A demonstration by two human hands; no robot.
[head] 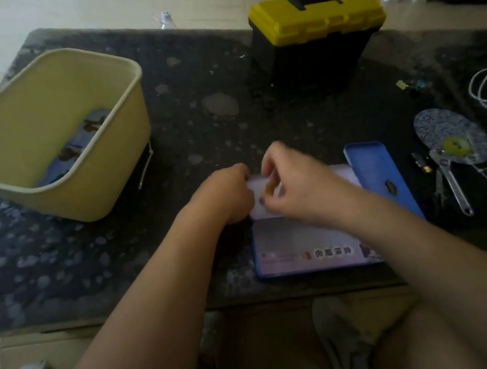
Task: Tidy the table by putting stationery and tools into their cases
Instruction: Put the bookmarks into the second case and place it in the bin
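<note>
Right hand: thumb and fingertips pinch a small yellow-brown item, blurred, above the white inner tray of the open blue pencil case at frame centre. Left hand: fingers curled against the tray's left edge; whether they grip it cannot be told. A blue case half lies just right of the tray. Further right, on the dark table: an adjustable wrench and yellow tape rolls. Upper centre-right: closed black toolbox, yellow lid. Upper left: yellow tub
</note>
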